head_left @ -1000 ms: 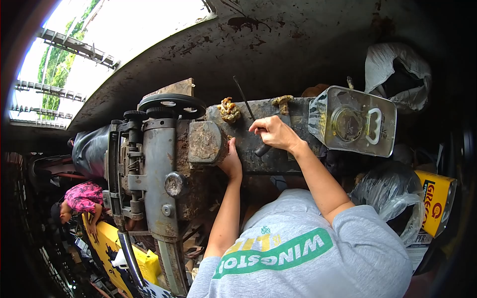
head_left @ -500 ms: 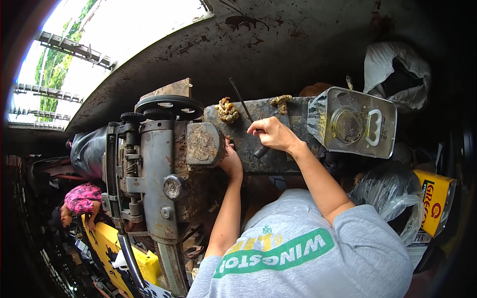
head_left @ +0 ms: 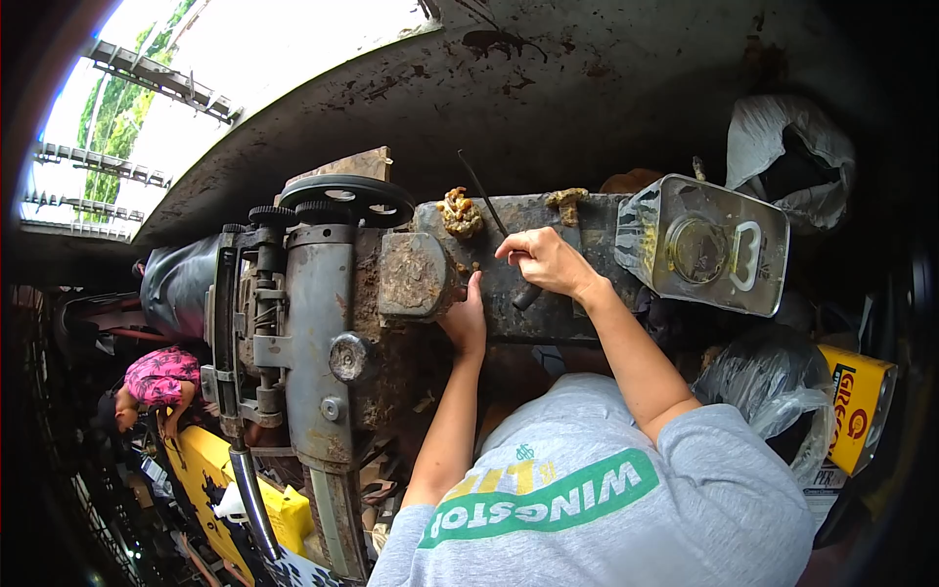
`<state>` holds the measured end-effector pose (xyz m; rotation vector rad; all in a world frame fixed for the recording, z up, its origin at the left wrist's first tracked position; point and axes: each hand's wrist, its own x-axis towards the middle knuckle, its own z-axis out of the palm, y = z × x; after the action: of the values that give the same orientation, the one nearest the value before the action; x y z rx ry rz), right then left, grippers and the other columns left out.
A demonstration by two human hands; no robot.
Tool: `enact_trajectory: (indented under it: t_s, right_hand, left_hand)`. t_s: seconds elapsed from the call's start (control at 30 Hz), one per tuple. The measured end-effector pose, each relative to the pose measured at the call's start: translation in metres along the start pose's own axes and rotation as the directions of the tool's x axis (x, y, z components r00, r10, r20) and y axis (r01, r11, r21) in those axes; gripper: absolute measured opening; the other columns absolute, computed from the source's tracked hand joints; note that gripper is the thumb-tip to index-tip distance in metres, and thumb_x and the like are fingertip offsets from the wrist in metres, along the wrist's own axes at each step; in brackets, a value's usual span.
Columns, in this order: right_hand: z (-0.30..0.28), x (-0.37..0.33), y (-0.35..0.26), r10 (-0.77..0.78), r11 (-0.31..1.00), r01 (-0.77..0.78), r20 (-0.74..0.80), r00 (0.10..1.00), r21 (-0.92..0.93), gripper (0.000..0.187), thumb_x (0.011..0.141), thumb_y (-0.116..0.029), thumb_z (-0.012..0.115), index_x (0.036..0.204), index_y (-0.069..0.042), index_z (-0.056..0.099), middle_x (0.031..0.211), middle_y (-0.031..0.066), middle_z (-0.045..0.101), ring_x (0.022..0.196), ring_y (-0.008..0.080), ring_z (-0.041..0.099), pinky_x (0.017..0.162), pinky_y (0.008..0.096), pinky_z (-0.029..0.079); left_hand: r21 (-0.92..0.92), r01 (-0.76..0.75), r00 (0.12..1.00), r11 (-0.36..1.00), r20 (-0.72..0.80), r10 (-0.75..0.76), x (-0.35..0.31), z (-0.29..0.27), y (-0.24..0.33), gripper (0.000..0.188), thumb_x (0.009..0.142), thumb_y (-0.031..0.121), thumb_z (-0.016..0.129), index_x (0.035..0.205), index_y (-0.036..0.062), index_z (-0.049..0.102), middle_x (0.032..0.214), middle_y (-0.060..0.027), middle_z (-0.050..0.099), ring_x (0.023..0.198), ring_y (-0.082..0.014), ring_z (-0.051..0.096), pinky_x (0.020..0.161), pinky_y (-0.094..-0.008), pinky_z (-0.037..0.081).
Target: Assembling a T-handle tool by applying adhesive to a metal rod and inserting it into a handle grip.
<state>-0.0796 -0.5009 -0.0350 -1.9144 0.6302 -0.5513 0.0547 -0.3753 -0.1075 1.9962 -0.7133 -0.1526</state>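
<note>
My right hand (head_left: pixel 550 264) is closed around a long thin dark rod (head_left: pixel 477 186), which slants up and left toward the far side. A thicker dark end shows below the fingers, like a handle. To its left, my left hand (head_left: pixel 468 321) is against the near right side of a rusty block (head_left: pixel 415 276) on the machine. The thumb points up; the other fingers are hidden by the block. A lump of yellow-brown grease (head_left: pixel 460 213) lies on the dark metal surface (head_left: pixel 597 256) beyond my hands, and a grease-smeared piece (head_left: pixel 566 202) sits farther right.
A grimy square metal can (head_left: pixel 702 245) with a white handle stands at right. Left is the machine body (head_left: pixel 323 323) with a black handwheel (head_left: pixel 347 199). A plastic bag (head_left: pixel 758 377) and a yellow box (head_left: pixel 861 411) lie lower right. Another person (head_left: pixel 161 386) bends over at far left.
The view has shifted slightly, so the scene sits a little farther right. My left thumb now stands raised beside the block. The right hand keeps its hold on the rod.
</note>
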Motion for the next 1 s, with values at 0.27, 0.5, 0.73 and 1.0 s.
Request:
enact_trajectory:
  t_s: [0.27, 0.5, 0.73, 1.0]
  right_hand:
    - [0.006, -0.002, -0.005, -0.009, 1.000, 0.009, 0.020, 1.000, -0.007, 0.025, 0.076, 0.003, 0.054, 0.096, 0.001, 0.069, 0.078, 0.0151, 0.068, 0.073, 0.0220, 0.067, 0.069, 0.0317, 0.051]
    - [0.000, -0.006, -0.001, 0.014, 1.000, -0.014, -0.015, 1.000, 0.022, 0.026, 0.074, 0.004, 0.053, 0.096, 0.002, 0.068, 0.079, 0.0145, 0.068, 0.075, 0.0200, 0.067, 0.071, 0.0307, 0.051]
    - [0.005, -0.005, -0.004, -0.040, 0.999, 0.040, -0.004, 0.999, 0.026, 0.028, 0.073, 0.006, 0.052, 0.096, 0.003, 0.068, 0.080, 0.0148, 0.068, 0.075, 0.0193, 0.067, 0.072, 0.0303, 0.052]
    - [0.002, -0.005, -0.011, -0.027, 1.000, 0.027, 0.002, 1.000, 0.014, 0.027, 0.074, 0.006, 0.053, 0.096, 0.003, 0.068, 0.082, 0.0150, 0.069, 0.077, 0.0193, 0.067, 0.072, 0.0297, 0.052]
  left_hand:
    - [0.187, -0.359, 0.933, 0.914, 0.065, 0.353, 0.011, 0.006, -0.010, 0.021, 0.083, 0.013, 0.073, 0.103, 0.0081, 0.070, 0.083, -0.0056, 0.064, 0.076, -0.0161, 0.061, 0.069, -0.0297, 0.048]
    - [-0.227, 0.027, 0.999, 0.973, -0.033, -0.036, 0.006, 0.009, 0.002, 0.014, 0.089, 0.011, 0.069, 0.097, -0.0001, 0.069, 0.093, -0.0034, 0.070, 0.077, -0.0112, 0.063, 0.070, -0.0255, 0.049]
    - [-0.033, -0.076, 0.994, 0.997, -0.075, 0.073, 0.016, 0.015, -0.026, 0.013, 0.089, 0.010, 0.068, 0.098, 0.0007, 0.069, 0.093, -0.0037, 0.070, 0.080, -0.0115, 0.063, 0.071, -0.0259, 0.049]
    - [-0.085, -0.113, 0.982, 0.990, -0.161, 0.098, 0.016, 0.017, -0.041, 0.013, 0.087, 0.009, 0.070, 0.097, 0.0015, 0.068, 0.092, -0.0036, 0.069, 0.076, -0.0129, 0.061, 0.071, -0.0277, 0.048]
